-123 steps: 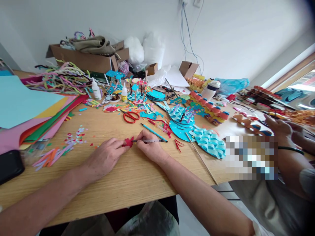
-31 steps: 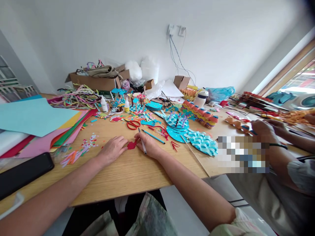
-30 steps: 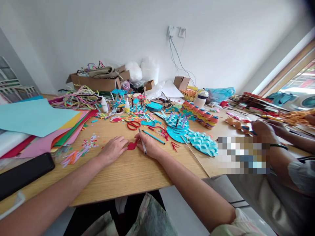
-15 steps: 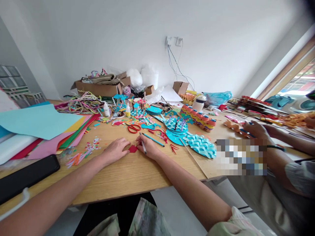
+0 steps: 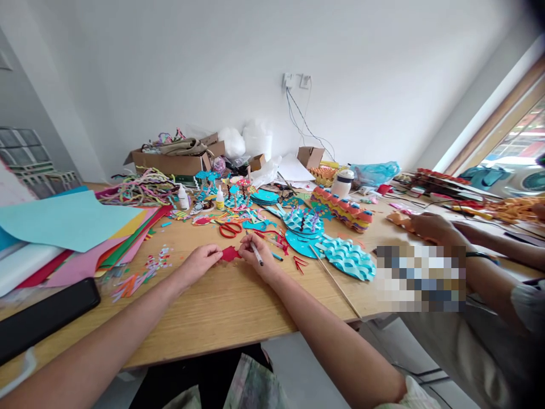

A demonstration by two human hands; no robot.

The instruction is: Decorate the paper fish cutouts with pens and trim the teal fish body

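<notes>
Centrally, a red paper cutout (image 5: pixel 230 254) lies between the hands: left hand (image 5: pixel 203 260) pinching its left edge, right hand (image 5: pixel 256 255) gripping a pen (image 5: pixel 257 254) beside its right edge.

Phone (image 5: pixel 51 318) before stacked sheets (image 5: pixel 72 218) at left, scissors (image 5: pixel 230 229) behind cutout (image 5: pixel 230 254), stick (image 5: pixel 336 282) right of cutout, box (image 5: pixel 170 163) behind scissors

Bare tabletop (image 5: pixel 204 324) before the hands, scissors (image 5: pixel 230 229) beyond, wooden stick (image 5: pixel 336 282) across right, phone (image 5: pixel 49 318) at left edge
</notes>
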